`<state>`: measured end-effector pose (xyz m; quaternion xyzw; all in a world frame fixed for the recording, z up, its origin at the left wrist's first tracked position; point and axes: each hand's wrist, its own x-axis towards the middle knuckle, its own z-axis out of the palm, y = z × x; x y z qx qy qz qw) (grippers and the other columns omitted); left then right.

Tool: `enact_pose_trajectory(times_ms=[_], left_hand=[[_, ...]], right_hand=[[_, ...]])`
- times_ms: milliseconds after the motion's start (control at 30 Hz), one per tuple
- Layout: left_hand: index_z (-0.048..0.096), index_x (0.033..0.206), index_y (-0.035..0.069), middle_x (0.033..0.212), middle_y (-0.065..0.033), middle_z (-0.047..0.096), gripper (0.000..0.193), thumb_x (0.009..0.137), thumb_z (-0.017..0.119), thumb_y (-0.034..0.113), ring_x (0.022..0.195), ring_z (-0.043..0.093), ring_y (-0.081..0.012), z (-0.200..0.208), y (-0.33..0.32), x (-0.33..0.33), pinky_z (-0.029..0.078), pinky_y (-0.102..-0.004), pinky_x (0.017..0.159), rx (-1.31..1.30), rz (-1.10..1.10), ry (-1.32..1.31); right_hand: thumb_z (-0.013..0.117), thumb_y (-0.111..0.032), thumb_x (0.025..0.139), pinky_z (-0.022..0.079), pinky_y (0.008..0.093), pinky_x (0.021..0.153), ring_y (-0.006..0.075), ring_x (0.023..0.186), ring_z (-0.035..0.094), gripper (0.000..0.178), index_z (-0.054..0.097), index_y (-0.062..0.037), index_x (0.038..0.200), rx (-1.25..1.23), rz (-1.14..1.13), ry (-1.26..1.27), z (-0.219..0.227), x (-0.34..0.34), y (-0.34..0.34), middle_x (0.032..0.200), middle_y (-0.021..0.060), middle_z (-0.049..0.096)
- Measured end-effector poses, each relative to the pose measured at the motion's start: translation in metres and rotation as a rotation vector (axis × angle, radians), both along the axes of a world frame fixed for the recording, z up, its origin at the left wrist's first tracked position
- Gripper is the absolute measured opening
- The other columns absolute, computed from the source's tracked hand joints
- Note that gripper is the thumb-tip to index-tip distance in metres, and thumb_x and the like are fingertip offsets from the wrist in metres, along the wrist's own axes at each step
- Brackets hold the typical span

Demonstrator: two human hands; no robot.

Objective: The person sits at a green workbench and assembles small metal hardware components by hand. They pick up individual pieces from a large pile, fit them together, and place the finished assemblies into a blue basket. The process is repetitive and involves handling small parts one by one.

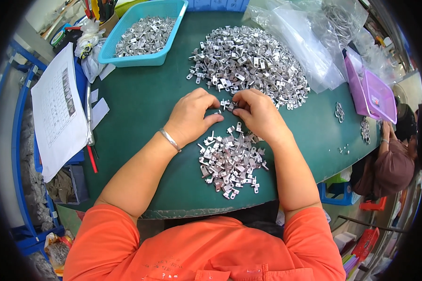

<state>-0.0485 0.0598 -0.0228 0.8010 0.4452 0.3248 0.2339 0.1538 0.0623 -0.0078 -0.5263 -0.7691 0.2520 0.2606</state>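
Note:
My left hand [191, 115] is curled above the table, thumb and forefinger apart, beside a few small silvery metal brackets [227, 105] lying between my hands. My right hand [259, 114] has its thumb and fingers bent round a small bracket at the fingertips, partly hidden by them. Just beyond my hands spreads a large heap of the same brackets [253, 58], each a bent tab with a hole. A smaller heap of brackets [232, 161] lies nearer me, between my forearms.
A turquoise basket [162, 58] of brackets stands at the far left. Left are printed sheets [61, 112] and a red pen [92, 159]. Clear plastic bags [309, 51] and a purple basket [380, 96] lie at the right. Another person [394, 164] sits at the right edge beside metal rings [339, 112].

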Motion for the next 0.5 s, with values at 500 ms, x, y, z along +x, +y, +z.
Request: enact_pose_trajectory(times_ms=[500], left_hand=[[0.059, 0.107, -0.003, 0.099, -0.0136, 0.066, 0.021, 0.089, 0.061, 0.007, 0.089, 0.067, -0.0221, 0.0029, 0.0067, -0.0028, 0.056, -0.0274, 0.074, -0.892, 0.023, -0.942]], right_hand=[[0.066, -0.005, 0.075, 0.051, 0.0382, 0.07, 0.0295, 0.079, 0.063, 0.015, 0.063, -0.0037, 0.089, 0.081, -0.1, -0.059, 0.0093, -0.0007, -0.0043, 0.085, 0.0106, 0.064]])
